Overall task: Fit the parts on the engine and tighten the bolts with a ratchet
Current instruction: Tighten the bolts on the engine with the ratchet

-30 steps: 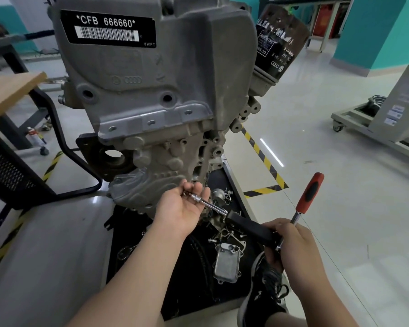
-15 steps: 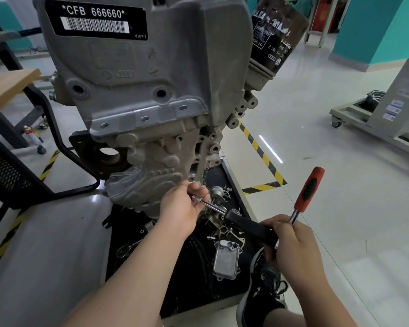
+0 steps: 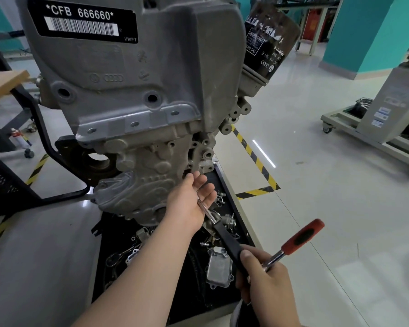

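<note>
Engine [image 3: 132, 90] bolt holes look bare from my seat, so barely started. Left hand [image 3: 191, 199] lies open at the block, black-handled tool [image 3: 229, 241] shaft across its palm; loose parts [image 3: 219, 267] wait on the tray [image 3: 224, 182], right hand [image 3: 267, 286] clamps that handle plus the red-handled ratchet [image 3: 302, 237].

You are in a car workshop. A big engine [image 3: 132, 90] fills the top left, loose metal parts [image 3: 219, 267] lie in a black tray [image 3: 219, 182] at the bottom, and yellow-black tape [image 3: 255, 159] marks the shiny floor [image 3: 316, 220].
</note>
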{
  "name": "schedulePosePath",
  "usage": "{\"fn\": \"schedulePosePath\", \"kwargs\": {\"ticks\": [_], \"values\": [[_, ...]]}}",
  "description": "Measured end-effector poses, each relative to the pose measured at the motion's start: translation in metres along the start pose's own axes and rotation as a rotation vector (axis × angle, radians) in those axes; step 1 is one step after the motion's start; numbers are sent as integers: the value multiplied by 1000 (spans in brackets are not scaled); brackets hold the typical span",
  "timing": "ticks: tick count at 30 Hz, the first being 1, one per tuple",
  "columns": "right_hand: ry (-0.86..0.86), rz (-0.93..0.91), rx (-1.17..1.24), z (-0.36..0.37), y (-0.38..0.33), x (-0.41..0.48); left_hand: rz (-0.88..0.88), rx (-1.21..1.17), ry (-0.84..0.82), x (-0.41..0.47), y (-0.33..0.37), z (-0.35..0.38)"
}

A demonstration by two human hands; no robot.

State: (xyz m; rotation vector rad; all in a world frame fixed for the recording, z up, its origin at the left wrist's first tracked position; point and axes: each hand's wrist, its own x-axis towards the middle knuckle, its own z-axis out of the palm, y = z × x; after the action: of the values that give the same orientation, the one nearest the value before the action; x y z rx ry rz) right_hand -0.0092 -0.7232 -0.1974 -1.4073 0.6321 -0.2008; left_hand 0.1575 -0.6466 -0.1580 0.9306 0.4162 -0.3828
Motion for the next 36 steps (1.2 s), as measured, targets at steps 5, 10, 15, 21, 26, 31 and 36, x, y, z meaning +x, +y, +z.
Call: {"fn": "schedulePosePath", "kwargs": {"ticks": [5, 10, 15, 21, 26, 31, 36], "values": [[89, -17, 46, 2, 6, -4, 0, -42, 22, 2, -7, 0], [86, -4, 101, -2, 6, -2, -54, -40, -54, 2, -6, 1], [21, 0, 174, 2, 14, 0, -93, -37, -101, 3, -5, 3], [-9, 5, 267, 10, 17, 3, -44, 66, -104, 5, -4, 3], [-51, -15, 216, 20, 14, 3, 3, 79, -75, 9, 6, 1], [-76, 19, 183, 23, 12, -1, -2, 128, -63, 11, 8, 2], [-100, -16, 157, 30, 3, -7, 22, 187, -66, 13, 8, 2]]}}
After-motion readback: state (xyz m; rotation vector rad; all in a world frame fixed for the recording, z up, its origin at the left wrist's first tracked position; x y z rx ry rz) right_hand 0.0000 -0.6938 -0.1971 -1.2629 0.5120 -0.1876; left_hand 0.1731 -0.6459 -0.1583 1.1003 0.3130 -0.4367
